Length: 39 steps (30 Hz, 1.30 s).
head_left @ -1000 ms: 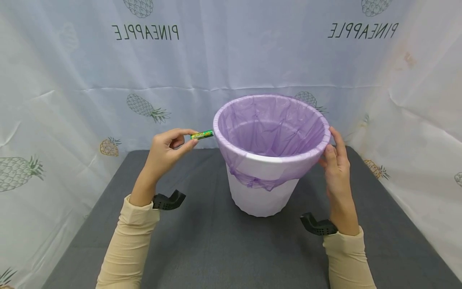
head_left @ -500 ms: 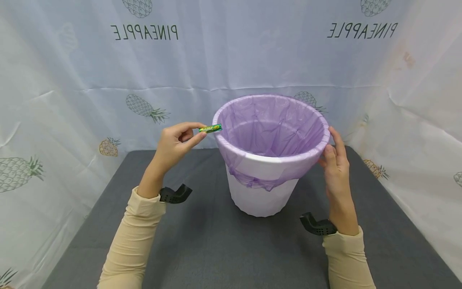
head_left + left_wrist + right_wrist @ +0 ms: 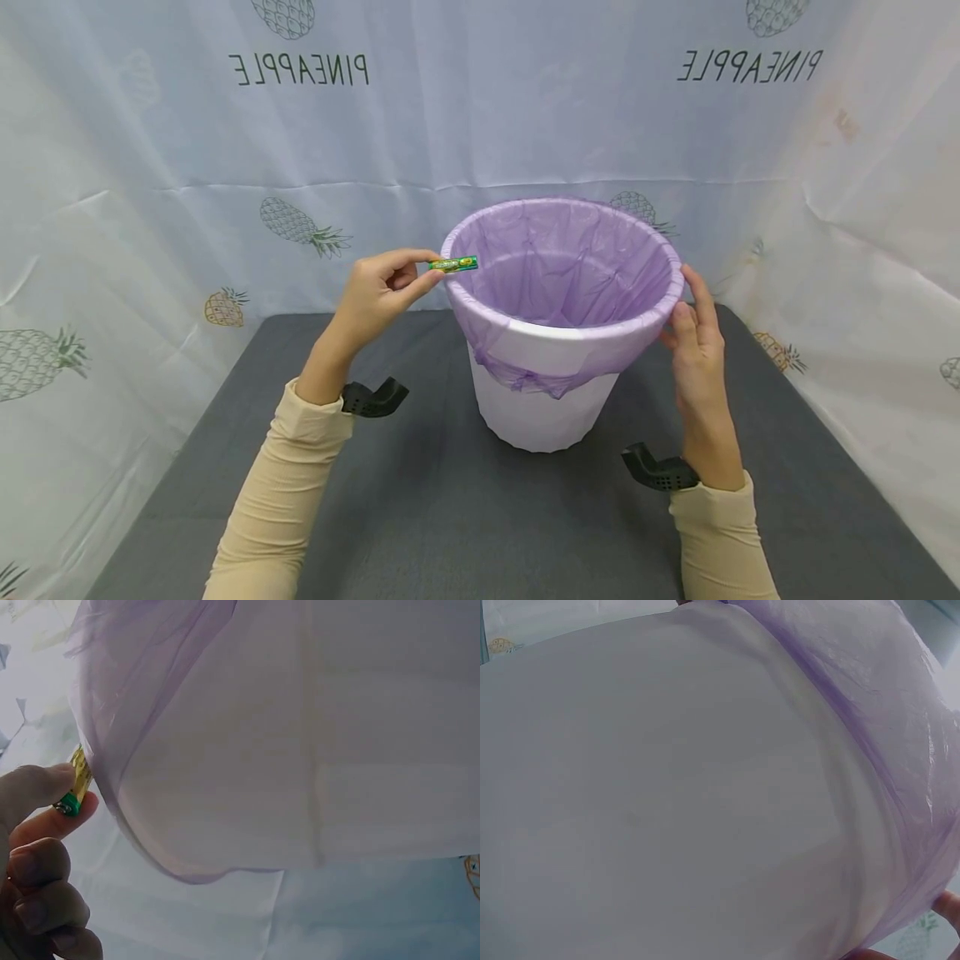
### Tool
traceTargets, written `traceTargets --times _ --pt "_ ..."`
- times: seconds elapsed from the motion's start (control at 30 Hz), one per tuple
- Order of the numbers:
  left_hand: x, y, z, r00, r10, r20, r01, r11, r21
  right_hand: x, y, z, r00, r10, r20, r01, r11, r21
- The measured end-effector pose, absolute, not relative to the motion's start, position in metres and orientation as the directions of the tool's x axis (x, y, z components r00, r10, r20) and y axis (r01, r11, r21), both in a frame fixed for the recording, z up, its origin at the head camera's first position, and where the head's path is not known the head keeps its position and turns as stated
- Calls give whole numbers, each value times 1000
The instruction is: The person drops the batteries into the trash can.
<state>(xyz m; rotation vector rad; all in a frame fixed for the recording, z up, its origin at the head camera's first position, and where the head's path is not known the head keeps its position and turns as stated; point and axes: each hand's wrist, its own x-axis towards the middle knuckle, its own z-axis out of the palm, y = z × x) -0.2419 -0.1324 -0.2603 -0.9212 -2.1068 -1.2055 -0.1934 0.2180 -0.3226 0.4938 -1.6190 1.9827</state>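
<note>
Between the thumb and index finger of my left hand (image 3: 378, 293) is a small green and yellow battery (image 3: 456, 264). It lies roughly level, its far end past the left rim of a white trash can (image 3: 536, 417). A purple bag (image 3: 573, 271) lines the can and folds down over its rim. In the left wrist view the battery (image 3: 75, 784) shows its metal end, with the other fingers curled below. My right hand (image 3: 699, 354) touches the can's right side near the rim, fingers spread on the outside; some fingers are hidden.
The can stands on a dark grey cloth-covered table (image 3: 442, 525). Behind it and on both sides hangs a pale curtain (image 3: 480, 108) with pineapple prints. Black mounts (image 3: 375, 397) sit at both wrists.
My left hand has moved right and slightly up with the battery, bringing it from beside the can's left rim to over it. My right hand and the can have stayed in place.
</note>
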Motion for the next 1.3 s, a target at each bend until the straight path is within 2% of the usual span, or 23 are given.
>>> traceTargets --times 0.97,1.3 --pt "-246 -126 -257 -698 367 615 715 407 569 -192 217 -322 -806 179 565 -588 -129 -798" --pt "-234 -141 -285 -665 229 711 743 303 597 -193 218 -322 -807 178 564 -588 -139 -797"
